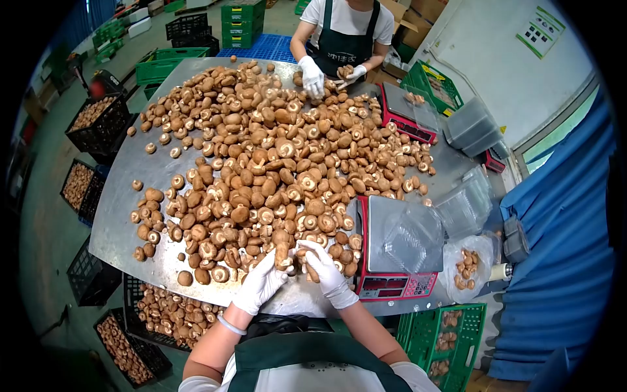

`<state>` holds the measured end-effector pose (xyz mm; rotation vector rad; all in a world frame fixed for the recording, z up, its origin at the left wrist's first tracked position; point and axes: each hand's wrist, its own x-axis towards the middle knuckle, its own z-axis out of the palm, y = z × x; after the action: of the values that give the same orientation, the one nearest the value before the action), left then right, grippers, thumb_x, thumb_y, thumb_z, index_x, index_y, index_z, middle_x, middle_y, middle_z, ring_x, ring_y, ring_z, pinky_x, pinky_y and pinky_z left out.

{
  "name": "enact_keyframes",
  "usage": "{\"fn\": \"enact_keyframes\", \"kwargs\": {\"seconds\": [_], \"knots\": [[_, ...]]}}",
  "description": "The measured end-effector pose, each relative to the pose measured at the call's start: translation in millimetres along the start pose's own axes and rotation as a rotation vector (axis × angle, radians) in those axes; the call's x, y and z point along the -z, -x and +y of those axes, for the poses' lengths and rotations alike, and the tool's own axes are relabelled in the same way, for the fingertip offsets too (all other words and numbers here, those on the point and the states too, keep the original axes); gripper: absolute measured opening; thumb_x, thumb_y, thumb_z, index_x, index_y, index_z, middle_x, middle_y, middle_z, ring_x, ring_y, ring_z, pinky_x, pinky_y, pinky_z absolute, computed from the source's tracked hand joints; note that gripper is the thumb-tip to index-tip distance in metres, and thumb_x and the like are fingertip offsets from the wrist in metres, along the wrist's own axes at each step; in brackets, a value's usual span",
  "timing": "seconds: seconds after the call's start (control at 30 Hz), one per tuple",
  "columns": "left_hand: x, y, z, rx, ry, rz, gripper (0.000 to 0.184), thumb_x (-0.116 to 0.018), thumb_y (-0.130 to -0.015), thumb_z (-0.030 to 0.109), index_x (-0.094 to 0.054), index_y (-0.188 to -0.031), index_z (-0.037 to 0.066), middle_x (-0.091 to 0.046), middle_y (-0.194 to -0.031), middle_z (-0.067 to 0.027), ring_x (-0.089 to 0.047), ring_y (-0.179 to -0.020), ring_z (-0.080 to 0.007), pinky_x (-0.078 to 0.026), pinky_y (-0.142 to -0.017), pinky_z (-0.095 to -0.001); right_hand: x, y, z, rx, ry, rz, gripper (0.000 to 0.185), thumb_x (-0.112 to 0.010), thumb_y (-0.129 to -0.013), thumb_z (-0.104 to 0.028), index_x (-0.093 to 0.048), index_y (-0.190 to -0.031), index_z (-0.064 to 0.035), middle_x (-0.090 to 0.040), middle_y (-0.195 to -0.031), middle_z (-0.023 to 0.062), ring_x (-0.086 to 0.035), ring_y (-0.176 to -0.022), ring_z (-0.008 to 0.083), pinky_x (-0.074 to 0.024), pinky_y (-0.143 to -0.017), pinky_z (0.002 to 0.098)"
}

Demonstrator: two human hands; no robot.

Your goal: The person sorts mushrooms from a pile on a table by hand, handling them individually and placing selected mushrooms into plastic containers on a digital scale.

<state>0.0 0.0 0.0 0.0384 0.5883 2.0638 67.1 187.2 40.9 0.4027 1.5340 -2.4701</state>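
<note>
At the near edge of the metal table, my left hand, in a white glove, has its fingers closed on a brown mushroom with its stem showing. Close beside it on the right, my right hand, also gloved, holds mushrooms between thumb and fingers. A big pile of loose mushrooms spreads over the table just beyond both hands. To the right of my right hand stands a red scale with a clear plastic tray on its plate.
A co-worker in white gloves handles mushrooms across the table, near a second scale. Clear containers and a plastic bag of mushrooms lie at the right. Green crates and black crates stand around the table.
</note>
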Motion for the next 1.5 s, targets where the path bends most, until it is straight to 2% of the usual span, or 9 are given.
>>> {"fn": "enact_keyframes", "kwargs": {"seconds": [0.1,0.23,0.33,0.5,0.63,0.73,0.9,1.23,1.5], "knots": [[-24.6,8.8,1.2,0.007,0.286,-0.036,0.055,-0.05,-0.098,0.027,-0.032,-0.144,0.005,-0.05,-0.133,-0.0151,-0.06,-0.101,-0.0195,-0.054,-0.08,-0.0295,4.1,-5.3,16.1,0.092,0.134,0.063,0.054,-0.06,-0.093,-0.029,-0.04,-0.136,-0.0025,-0.049,-0.131,0.013,-0.047,-0.12,0.0189,-0.0371,-0.102,0.03],[-62.5,5.1,-15.3,-0.435,-1.301,0.279,0.057,-0.054,-0.092,0.021,-0.035,-0.141,-0.002,-0.043,-0.139,-0.0226,-0.039,-0.131,-0.0349,-0.028,-0.11,-0.0368,-1.3,0.2,22.2,0.351,0.493,0.065,0.066,-0.074,-0.082,-0.022,-0.041,-0.134,-0.0001,-0.05,-0.129,0.0131,-0.047,-0.12,0.0208,-0.0374,-0.103,0.0332],[-79.5,7.0,-14.0,-0.402,-1.349,0.122,0.06,-0.058,-0.09,0.022,-0.035,-0.14,-0.002,-0.039,-0.141,-0.0247,-0.037,-0.133,-0.0353,-0.028,-0.11,-0.0368,-1.6,23.9,-4.9,0.172,0.468,0.117,0.045,-0.07,-0.081,-0.015,-0.054,-0.121,0.0005,-0.057,-0.113,0.0101,-0.055,-0.107,0.0185,-0.0421,-0.095,0.0304],[-150.8,32.7,32.2,-0.539,-1.822,-0.246,0.041,-0.061,-0.087,0.022,-0.054,-0.126,0.008,-0.061,-0.119,-0.0107,-0.061,-0.1,-0.0273,-0.051,-0.084,-0.0352,35.1,88.2,-99.4,0.642,1.076,0.476,0.038,-0.073,-0.071,-0.018,-0.063,-0.104,-0.0016,-0.062,-0.102,0.0152,-0.058,-0.099,0.0299,-0.0457,-0.09,0.0393],[-239.9,71.7,73.7,-0.528,-1.845,-0.712,0.024,-0.062,-0.076,0.012,-0.064,-0.098,0.004,-0.065,-0.088,-0.0155,-0.065,-0.074,-0.0265,-0.054,-0.058,-0.0348,103.7,118.9,-131.1,0.625,1.308,0.879,0.035,-0.076,-0.07,-0.021,-0.064,-0.097,-0.0011,-0.059,-0.099,0.0145,-0.06,-0.093,0.0322,-0.0484,-0.084,0.0365],[-259.2,78.3,74.4,-0.973,-1.616,-0.979,0.018,-0.059,-0.074,0.009,-0.066,-0.09,0.003,-0.063,-0.078,-0.0144,-0.063,-0.069,-0.0279,-0.05,-0.053,-0.0391,148.8,125.8,-119.4,0.42,1.447,0.91,0.039,-0.076,-0.072,-0.025,-0.064,-0.103,-0.0023,-0.06,-0.103,0.0149,-0.06,-0.094,0.0337,-0.0486,-0.084,0.0392],[-262.8,71.1,62.2,-0.996,-1.646,-0.908,0.02,-0.059,-0.073,0.006,-0.066,-0.09,0.002,-0.063,-0.08,-0.0146,-0.062,-0.07,-0.0284,-0.05,-0.056,-0.0389,150.2,135.1,-123.1,0.555,1.685,1.007,0.043,-0.07,-0.08,-0.024,-0.061,-0.118,-0.0044,-0.061,-0.113,0.016,-0.059,-0.103,0.0315,-0.0465,-0.089,0.0389],[-259.0,80.5,61.5,-0.976,-1.7,-0.787,0.023,-0.058,-0.071,0.001,-0.067,-0.092,0.001,-0.064,-0.084,-0.0149,-0.062,-0.073,-0.0294,-0.05,-0.061,-0.0384,4.0,-16.1,-36.7,0.651,1.234,0.161,0.039,-0.07,-0.079,-0.025,-0.062,-0.111,-0.0057,-0.062,-0.104,0.0112,-0.06,-0.096,0.026,-0.0474,-0.083,0.0364],[-250.6,103.9,82.2,-0.974,-1.736,-0.7,0.027,-0.056,-0.069,-0.003,-0.067,-0.093,0.0,-0.065,-0.087,-0.0152,-0.062,-0.076,-0.0302,-0.05,-0.066,-0.038,-8.3,-90.1,23.9,0.732,1.568,0.043,0.047,-0.072,-0.073,-0.023,-0.057,-0.116,-0.0137,-0.055,-0.108,0.0082,-0.053,-0.101,0.027,-0.047,-0.081,0.0369]]}}
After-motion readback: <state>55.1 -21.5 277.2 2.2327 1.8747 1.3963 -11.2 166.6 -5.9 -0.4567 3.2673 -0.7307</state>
